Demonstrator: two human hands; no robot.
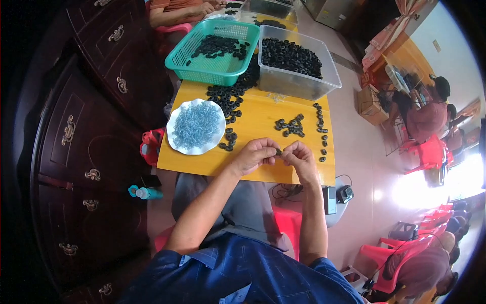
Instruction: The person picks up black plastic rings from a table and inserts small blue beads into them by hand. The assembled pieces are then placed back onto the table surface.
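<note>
Over the front of the yellow table (202,164), my left hand (256,157) pinches a small black oval piece (279,151) between thumb and fingers. My right hand (300,158) meets it from the right, its fingertips pressed together against the piece's edge; anything else in them is hidden. Just beyond my hands lies a small heap of similar black pieces (290,126). More of them form a loose column (320,124) along the right edge. To the left, a white scalloped plate (171,133) holds a pile of small clear bluish bits (196,124).
A green mesh basket (202,76) and a clear plastic box (298,90), both containing black pieces, stand at the far side. Loose black pieces (228,101) trail between plate and basket. Dark drawers (71,126) rise on the left. Other people sit across the table and at right.
</note>
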